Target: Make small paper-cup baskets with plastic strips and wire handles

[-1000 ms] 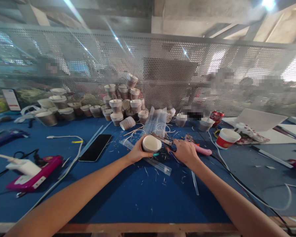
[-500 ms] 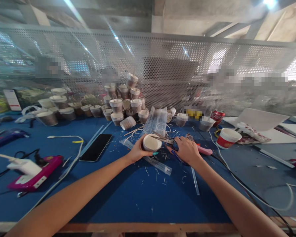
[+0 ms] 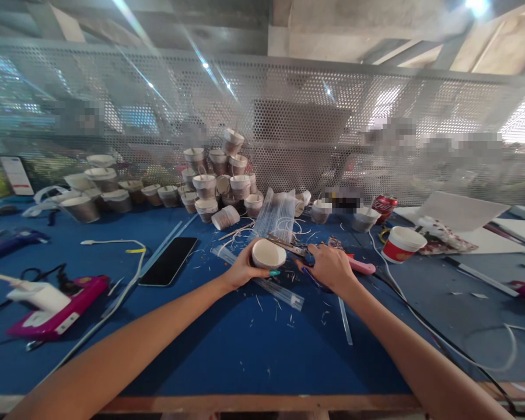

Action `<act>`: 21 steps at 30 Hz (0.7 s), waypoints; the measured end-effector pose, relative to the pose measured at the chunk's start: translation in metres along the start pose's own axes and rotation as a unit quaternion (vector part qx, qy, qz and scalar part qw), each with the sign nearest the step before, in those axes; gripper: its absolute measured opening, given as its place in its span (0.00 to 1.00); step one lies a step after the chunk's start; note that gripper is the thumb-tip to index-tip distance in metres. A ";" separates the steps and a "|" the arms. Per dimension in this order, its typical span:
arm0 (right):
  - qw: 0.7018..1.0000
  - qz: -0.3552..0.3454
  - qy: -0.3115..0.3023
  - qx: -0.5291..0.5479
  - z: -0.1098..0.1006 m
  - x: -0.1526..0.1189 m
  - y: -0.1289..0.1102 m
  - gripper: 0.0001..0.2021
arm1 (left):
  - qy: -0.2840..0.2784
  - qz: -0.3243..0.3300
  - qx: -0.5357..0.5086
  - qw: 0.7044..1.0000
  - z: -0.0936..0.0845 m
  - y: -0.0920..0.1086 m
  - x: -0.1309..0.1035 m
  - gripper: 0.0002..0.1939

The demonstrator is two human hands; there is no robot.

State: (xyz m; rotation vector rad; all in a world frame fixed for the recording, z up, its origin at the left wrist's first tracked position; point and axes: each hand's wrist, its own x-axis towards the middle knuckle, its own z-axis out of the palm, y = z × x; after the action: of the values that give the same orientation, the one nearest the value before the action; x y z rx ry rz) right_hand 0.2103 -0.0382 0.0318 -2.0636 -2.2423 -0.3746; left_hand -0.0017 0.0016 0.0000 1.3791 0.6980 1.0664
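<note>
My left hand [image 3: 244, 267] is wrapped round the left side of a small white cup [image 3: 269, 255], its thumb with a teal nail lying along the cup's front. Dark-handled scissors [image 3: 294, 247] are held in my right hand [image 3: 328, 265], with the blades reaching left over the cup's far rim. Clear plastic strips [image 3: 280, 293] lie on the blue table beneath the cup, among small white scraps. Behind the cup a bundle of clear sticks [image 3: 275, 216] lies beside loose white cords [image 3: 236, 233].
Several small cups stand stacked [image 3: 205, 185] at the back. Leftward are a black phone [image 3: 169, 261] and a pink power strip [image 3: 61, 309]. Rightward are a pink-handled tool [image 3: 361, 266], a red-and-white cup [image 3: 403, 245], a red can [image 3: 384, 209] and cables. A perforated screen [image 3: 301, 128] rises behind.
The scissor blades look closer together over the cup's rim. The whole view has shifted slightly; my left hand still holds the cup.
</note>
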 end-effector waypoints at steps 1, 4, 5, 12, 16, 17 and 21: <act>1.000 -0.004 0.002 -0.001 0.000 0.000 0.001 0.29 | -0.002 -0.004 -0.001 1.000 0.000 0.000 0.000 0.36; 1.000 -0.018 0.001 -0.006 0.001 0.000 0.003 0.30 | -0.011 -0.024 -0.014 1.000 0.000 0.003 -0.001 0.36; 1.000 -0.021 -0.004 -0.009 0.001 0.000 0.003 0.30 | -0.016 -0.030 -0.021 0.999 0.000 0.004 -0.002 0.36; 0.999 -0.025 -0.002 -0.027 0.002 -0.001 0.000 0.29 | -0.049 -0.048 -0.046 0.997 0.000 0.008 -0.001 0.34; 0.999 -0.028 -0.001 -0.023 0.003 -0.001 0.000 0.29 | -0.047 -0.051 -0.052 0.996 0.001 0.008 -0.001 0.33; 0.999 -0.028 -0.004 -0.021 0.003 -0.001 0.000 0.28 | -0.046 -0.052 -0.053 0.996 0.001 0.008 -0.002 0.33; 1.000 -0.021 -0.013 -0.013 0.003 0.000 0.001 0.28 | -0.042 -0.050 -0.050 0.997 0.001 0.009 -0.003 0.31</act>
State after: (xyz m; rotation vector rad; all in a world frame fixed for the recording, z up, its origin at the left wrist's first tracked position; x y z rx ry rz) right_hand 0.2119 -0.0378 0.0290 -2.0485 -2.3113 -0.3844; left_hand -0.0032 -0.0023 0.0082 1.2816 0.6368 0.9467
